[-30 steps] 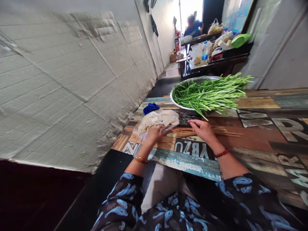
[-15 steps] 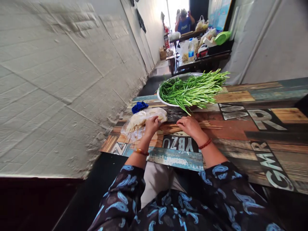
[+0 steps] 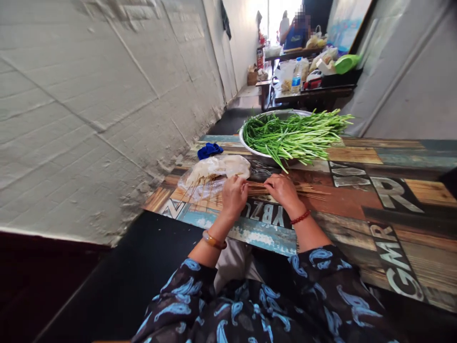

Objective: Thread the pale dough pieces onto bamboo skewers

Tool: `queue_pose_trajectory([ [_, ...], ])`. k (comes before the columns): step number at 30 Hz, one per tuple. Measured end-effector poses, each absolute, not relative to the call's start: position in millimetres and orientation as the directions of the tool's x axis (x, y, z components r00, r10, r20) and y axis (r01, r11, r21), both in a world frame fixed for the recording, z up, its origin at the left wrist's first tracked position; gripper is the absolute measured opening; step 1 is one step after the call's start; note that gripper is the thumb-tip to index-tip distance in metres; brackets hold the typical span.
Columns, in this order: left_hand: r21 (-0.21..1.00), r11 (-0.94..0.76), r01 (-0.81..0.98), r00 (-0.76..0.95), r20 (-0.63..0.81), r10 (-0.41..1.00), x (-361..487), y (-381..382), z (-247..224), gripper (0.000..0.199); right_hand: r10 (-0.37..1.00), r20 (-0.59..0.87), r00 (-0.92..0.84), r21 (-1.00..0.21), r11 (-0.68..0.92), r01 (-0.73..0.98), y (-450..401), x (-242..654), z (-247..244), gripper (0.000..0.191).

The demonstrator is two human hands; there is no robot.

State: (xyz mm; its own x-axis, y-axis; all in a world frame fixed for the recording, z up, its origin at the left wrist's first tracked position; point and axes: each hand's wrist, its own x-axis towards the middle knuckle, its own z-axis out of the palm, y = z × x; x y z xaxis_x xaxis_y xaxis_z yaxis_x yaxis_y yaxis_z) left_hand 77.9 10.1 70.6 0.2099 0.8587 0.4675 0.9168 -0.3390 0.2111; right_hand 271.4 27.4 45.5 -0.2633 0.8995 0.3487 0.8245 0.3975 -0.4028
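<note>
Here's the left hand [image 3: 234,196], fingers curled in with the thumb drawn close, right at the left ends of the thin wooden sticks [image 3: 310,190]; whether it pinches one, I can't tell. Over on the right, the right hand [image 3: 282,189] has its fingers bent down on that same bundle, touching it, barely parted, though the fingertips hide any firm hold. The sticks lie left to right across the patterned table [image 3: 344,228], near side of the metal bowl [image 3: 243,141] heaped with green stalks [image 3: 303,138]. Just left and far of the left hand sits the plastic bag [image 3: 228,165] of pale food, skewers [image 3: 199,188] poking out toward the near edge. And the change: half a second ago that left hand was up against the bag; now it's come right and nearer, down to the sticks, while the right hand stays at the bundle.
</note>
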Motion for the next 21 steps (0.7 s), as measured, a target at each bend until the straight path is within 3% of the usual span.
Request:
queue_pose_trajectory([
  [9,0.025,-0.494,0.869,0.47,0.267,0.841,92.8,25.2,58.1,0.021,0.842,0.381,-0.382,-0.359,0.516,0.778,26.7,271.2,36.8,0.021],
  [21,-0.079,-0.654,0.752,0.647,0.273,0.712,78.1,16.0,66.0,0.024,0.833,0.353,-0.426,-0.311,0.534,0.787,25.2,262.4,35.3,0.013],
])
